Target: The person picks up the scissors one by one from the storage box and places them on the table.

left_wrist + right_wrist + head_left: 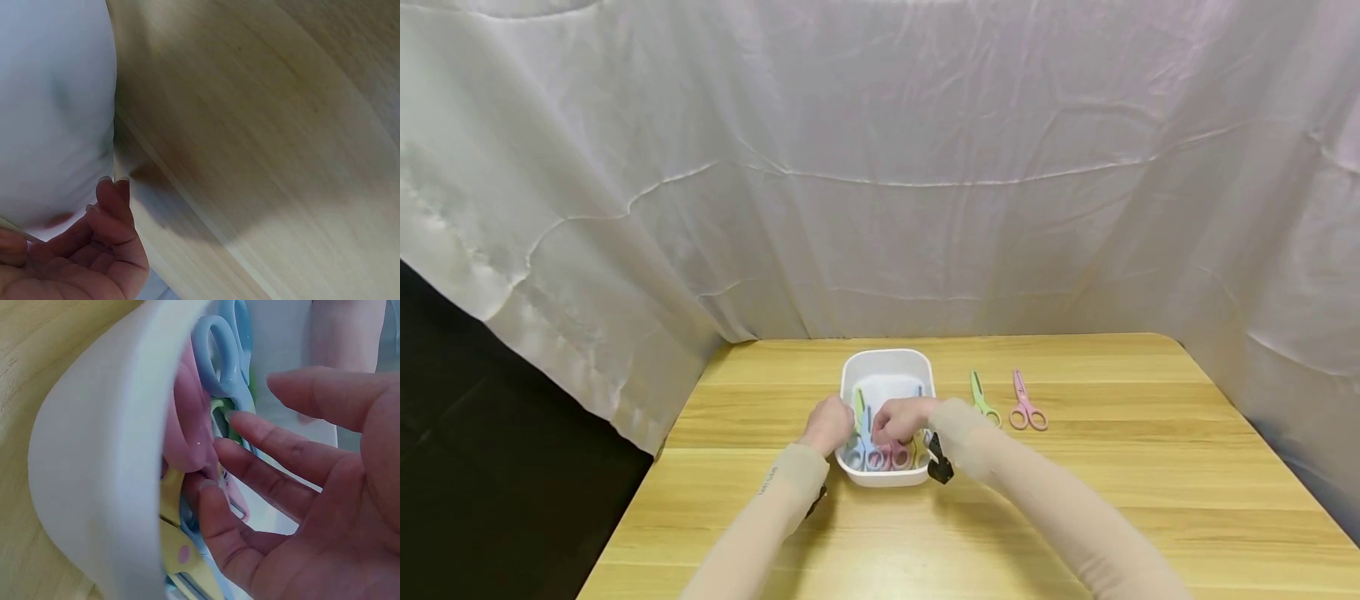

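A white plastic bin (887,358) holds several pairs of children's scissors, handles toward me. My left hand (830,425) grips its left rim; in the left wrist view the curled fingers (115,206) lie against the outer wall. Reaching inside, my right hand (904,419) has its thumb apart and its fingers loosely bent, with fingertips touching pink scissors (194,419). Beside these are blue scissors (219,356) and yellow scissors (184,550). Green scissors (859,400) lie along the bin's left side. The right hand covers part of the contents in the head view.
Right of the bin, green scissors (977,392) and pink scissors (1028,412) lie on the wooden table (1150,500), tips pointing away. A pale curtain (925,233) hangs behind the table's back edge.
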Demonstrator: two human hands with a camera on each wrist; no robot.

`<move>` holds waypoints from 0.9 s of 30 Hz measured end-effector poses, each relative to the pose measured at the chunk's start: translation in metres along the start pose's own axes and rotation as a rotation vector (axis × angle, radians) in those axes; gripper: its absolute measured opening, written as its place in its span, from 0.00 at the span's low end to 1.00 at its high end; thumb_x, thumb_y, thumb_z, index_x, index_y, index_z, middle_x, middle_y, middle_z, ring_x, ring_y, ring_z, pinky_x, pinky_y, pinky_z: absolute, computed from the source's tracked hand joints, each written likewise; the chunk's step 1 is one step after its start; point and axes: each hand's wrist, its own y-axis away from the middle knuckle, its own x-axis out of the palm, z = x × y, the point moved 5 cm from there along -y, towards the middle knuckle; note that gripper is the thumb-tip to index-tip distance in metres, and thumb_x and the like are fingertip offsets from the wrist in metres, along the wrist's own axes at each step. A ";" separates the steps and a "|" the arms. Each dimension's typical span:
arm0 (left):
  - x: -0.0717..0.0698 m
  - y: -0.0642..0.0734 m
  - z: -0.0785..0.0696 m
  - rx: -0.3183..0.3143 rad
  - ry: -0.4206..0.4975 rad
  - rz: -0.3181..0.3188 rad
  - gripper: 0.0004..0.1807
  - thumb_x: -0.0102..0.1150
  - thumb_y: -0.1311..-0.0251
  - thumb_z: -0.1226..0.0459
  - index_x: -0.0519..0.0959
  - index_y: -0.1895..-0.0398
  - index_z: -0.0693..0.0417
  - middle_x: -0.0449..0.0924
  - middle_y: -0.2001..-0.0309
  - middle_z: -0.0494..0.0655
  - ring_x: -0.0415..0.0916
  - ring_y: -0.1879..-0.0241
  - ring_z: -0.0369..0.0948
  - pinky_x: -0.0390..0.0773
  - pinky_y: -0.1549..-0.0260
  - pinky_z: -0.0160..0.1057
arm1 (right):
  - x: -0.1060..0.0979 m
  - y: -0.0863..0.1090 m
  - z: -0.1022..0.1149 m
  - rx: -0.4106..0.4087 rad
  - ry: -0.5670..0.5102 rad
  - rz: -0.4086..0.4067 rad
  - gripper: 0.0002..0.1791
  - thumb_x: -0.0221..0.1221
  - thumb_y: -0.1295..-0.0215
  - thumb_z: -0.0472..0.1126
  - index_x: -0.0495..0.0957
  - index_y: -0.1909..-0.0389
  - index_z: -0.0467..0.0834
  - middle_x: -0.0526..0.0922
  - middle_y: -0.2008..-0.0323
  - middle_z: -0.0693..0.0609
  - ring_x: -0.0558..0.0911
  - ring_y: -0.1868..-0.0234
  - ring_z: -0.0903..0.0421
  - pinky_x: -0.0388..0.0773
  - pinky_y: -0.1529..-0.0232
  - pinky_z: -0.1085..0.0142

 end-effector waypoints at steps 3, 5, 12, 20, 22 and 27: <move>0.000 0.000 0.000 0.011 -0.015 -0.008 0.12 0.43 0.31 0.67 0.77 0.63 0.67 0.76 0.72 0.53 0.75 0.74 0.43 0.81 0.77 0.36 | -0.002 -0.003 -0.001 0.002 0.020 -0.044 0.12 0.56 0.30 0.40 0.82 0.55 0.38 0.83 0.65 0.48 0.77 0.68 0.58 0.75 0.62 0.70; 0.000 0.000 -0.001 0.020 -0.030 -0.017 0.12 0.44 0.31 0.67 0.77 0.63 0.67 0.76 0.72 0.53 0.75 0.74 0.44 0.81 0.76 0.37 | -0.003 -0.005 -0.002 0.002 0.039 -0.071 0.12 0.57 0.30 0.41 0.83 0.55 0.38 0.84 0.63 0.47 0.78 0.66 0.57 0.76 0.62 0.70; 0.000 0.000 -0.002 0.034 -0.049 -0.025 0.13 0.44 0.32 0.67 0.77 0.64 0.68 0.76 0.72 0.54 0.75 0.73 0.44 0.81 0.75 0.38 | -0.004 -0.010 -0.002 0.018 0.073 -0.130 0.13 0.58 0.32 0.43 0.84 0.54 0.40 0.86 0.58 0.49 0.82 0.58 0.55 0.77 0.56 0.70; -0.001 -0.001 -0.002 0.053 -0.088 -0.046 0.12 0.46 0.33 0.67 0.77 0.68 0.66 0.77 0.73 0.54 0.75 0.73 0.45 0.81 0.74 0.40 | -0.004 -0.013 -0.002 0.032 0.071 -0.159 0.10 0.59 0.34 0.40 0.84 0.58 0.40 0.85 0.61 0.50 0.82 0.61 0.56 0.77 0.58 0.71; -0.001 -0.002 -0.002 0.048 -0.083 -0.045 0.12 0.46 0.33 0.67 0.77 0.69 0.66 0.76 0.73 0.54 0.75 0.74 0.45 0.81 0.74 0.39 | -0.003 -0.012 -0.001 0.033 0.055 -0.166 0.08 0.60 0.34 0.39 0.84 0.60 0.40 0.84 0.62 0.51 0.81 0.61 0.56 0.77 0.59 0.72; 0.000 -0.003 -0.001 0.042 -0.087 -0.042 0.12 0.46 0.33 0.67 0.77 0.68 0.66 0.76 0.73 0.53 0.75 0.74 0.44 0.81 0.75 0.38 | -0.003 -0.010 0.000 0.040 0.027 -0.197 0.04 0.60 0.36 0.36 0.82 0.65 0.40 0.82 0.66 0.53 0.78 0.64 0.60 0.74 0.63 0.73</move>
